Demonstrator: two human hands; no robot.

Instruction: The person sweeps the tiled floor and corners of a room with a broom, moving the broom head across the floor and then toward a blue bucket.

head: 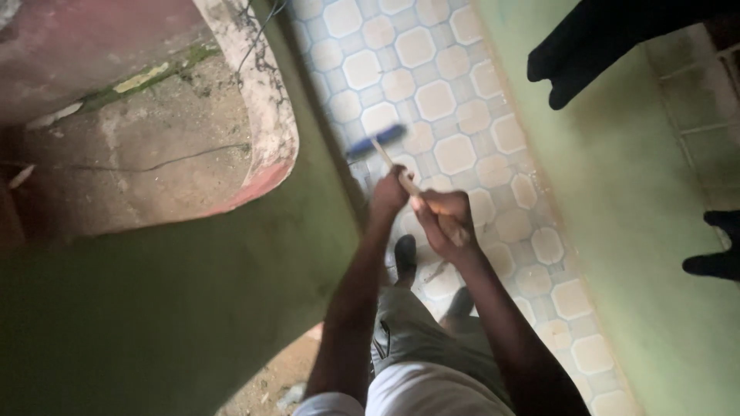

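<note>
Both hands, left hand (388, 192) ahead of right hand (445, 223), clamp the broom handle (407, 183); firm, even strokes would keep the blue broom head (376, 142) flat on the tiled floor (455, 115).

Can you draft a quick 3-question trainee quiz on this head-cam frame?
1. True or false: both hands grip the broom handle.
2. Which hand sits farther down the handle, closer to the blue broom head? A) left hand B) right hand C) neither touches it
3. Fill in: the broom head rests on a ____ floor with a pale octagon pattern.

Key
1. True. The left hand and the right hand both close around the wooden handle.
2. A. The left hand is nearer the head; the right holds the upper end.
3. Tiled. The tiled floor runs between the green walls.
</note>
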